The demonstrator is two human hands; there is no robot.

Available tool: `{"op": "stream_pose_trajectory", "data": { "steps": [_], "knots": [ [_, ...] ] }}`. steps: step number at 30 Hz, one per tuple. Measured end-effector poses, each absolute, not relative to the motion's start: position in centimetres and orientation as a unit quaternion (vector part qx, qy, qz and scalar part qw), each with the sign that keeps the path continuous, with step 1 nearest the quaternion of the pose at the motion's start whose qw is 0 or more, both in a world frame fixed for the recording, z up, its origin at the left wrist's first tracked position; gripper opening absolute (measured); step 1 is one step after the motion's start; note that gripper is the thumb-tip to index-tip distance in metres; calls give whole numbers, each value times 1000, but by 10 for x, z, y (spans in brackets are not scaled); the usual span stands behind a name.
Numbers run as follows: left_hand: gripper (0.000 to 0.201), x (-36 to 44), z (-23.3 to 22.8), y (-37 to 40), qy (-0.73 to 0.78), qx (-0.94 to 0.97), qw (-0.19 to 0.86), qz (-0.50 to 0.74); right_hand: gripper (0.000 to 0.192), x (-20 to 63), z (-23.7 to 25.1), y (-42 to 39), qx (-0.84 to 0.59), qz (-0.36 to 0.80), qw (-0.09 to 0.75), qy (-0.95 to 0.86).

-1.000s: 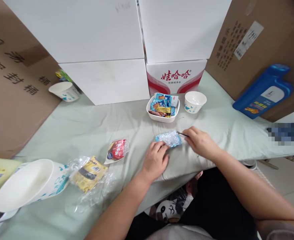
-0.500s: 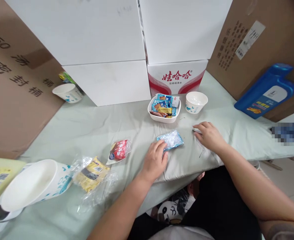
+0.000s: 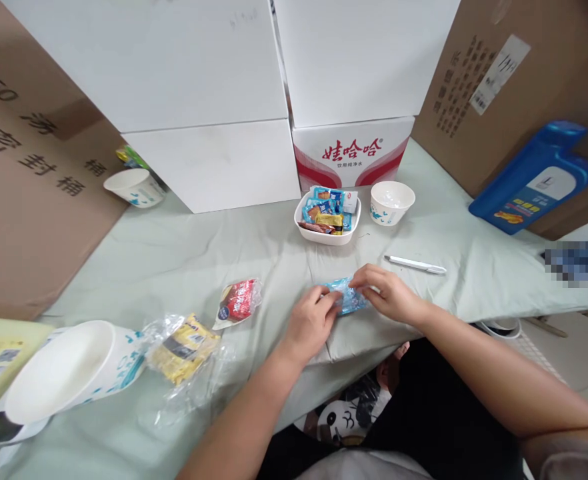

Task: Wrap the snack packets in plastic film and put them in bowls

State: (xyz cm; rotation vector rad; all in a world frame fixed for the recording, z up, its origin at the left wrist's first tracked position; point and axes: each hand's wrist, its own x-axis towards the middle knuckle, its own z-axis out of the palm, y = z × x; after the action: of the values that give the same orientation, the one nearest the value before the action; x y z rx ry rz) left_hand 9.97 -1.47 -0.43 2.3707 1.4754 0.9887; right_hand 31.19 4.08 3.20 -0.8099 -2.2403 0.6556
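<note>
A small blue snack packet (image 3: 349, 301) lies on the cloth near the table's front edge, between my two hands. The fingers of my left hand (image 3: 310, 325) are closed on its left end. My right hand (image 3: 388, 295) pinches the packet's upper right side, fingertips pressed together. Just beyond that hand lies a white pen (image 3: 416, 265), touched by neither hand. Farther back, a white dish (image 3: 331, 238) holds several wrapped snacks, with a paper cup (image 3: 392, 212) to its right. To the left of my left hand is a red packet (image 3: 239, 301).
A yellow packet in clear wrap (image 3: 187, 350) and a tipped paper cup (image 3: 119, 363) lie at the left. White boxes (image 3: 214, 167) stand along the back. A blue bottle (image 3: 529, 180) leans against the right cardboard box (image 3: 454, 87).
My right hand has let go of the pen and moved left onto the blue packet. The packet has shifted slightly towards me, its blue side now showing. My left hand stays near its place.
</note>
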Motion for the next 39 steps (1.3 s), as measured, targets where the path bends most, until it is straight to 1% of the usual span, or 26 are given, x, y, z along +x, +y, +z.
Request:
{"op": "stream_pose_trajectory", "data": {
  "steps": [2,5,7,9,10,12,15,17,18,21,22,24,26,28,30,33,36,38,39],
  "knots": [
    [12,98,-3,-15,515,762,100,381,18,324,35,50,-368,236,334,-835],
    [9,94,-1,-15,539,676,106,490,14,342,35,65,-483,207,324,-787],
    [8,92,-2,-14,555,606,151,549,14,352,34,72,-533,201,307,-762],
    [9,90,-4,-11,563,539,207,592,13,357,34,74,-555,205,283,-755],
    [8,89,-6,-10,565,510,216,612,13,357,34,74,-556,201,273,-758],
    [7,87,-8,-10,568,476,183,646,15,355,35,69,-547,158,281,-773],
    [15,86,-7,-14,548,497,74,669,24,347,41,59,-493,71,348,-794],
    [13,89,-4,-19,497,580,51,643,27,339,45,50,-418,83,371,-825],
    [12,91,-2,-21,467,637,58,611,27,335,47,46,-372,108,358,-849],
    [15,98,2,-21,413,786,95,450,24,324,46,38,-278,162,257,-911],
    [15,100,2,-20,421,808,89,402,23,321,44,37,-276,156,229,-920],
    [15,102,0,-16,470,810,57,347,22,317,37,37,-313,122,203,-920],
    [17,102,-4,-13,519,785,29,337,29,316,30,38,-359,89,195,-908],
    [20,100,-7,-12,538,772,23,339,38,315,25,39,-387,67,185,-901],
    [23,98,-10,-11,535,774,27,339,40,314,24,39,-401,50,176,-898],
    [28,98,-13,-11,537,777,20,327,34,313,26,39,-436,33,150,-887],
    [34,99,-15,-11,562,765,-5,315,24,314,30,39,-472,35,99,-875],
    [33,100,-15,-12,577,753,-25,315,19,315,32,39,-470,34,86,-878],
    [29,100,-13,-12,581,749,-32,317,20,315,33,39,-460,30,95,-882]
  ]
}}
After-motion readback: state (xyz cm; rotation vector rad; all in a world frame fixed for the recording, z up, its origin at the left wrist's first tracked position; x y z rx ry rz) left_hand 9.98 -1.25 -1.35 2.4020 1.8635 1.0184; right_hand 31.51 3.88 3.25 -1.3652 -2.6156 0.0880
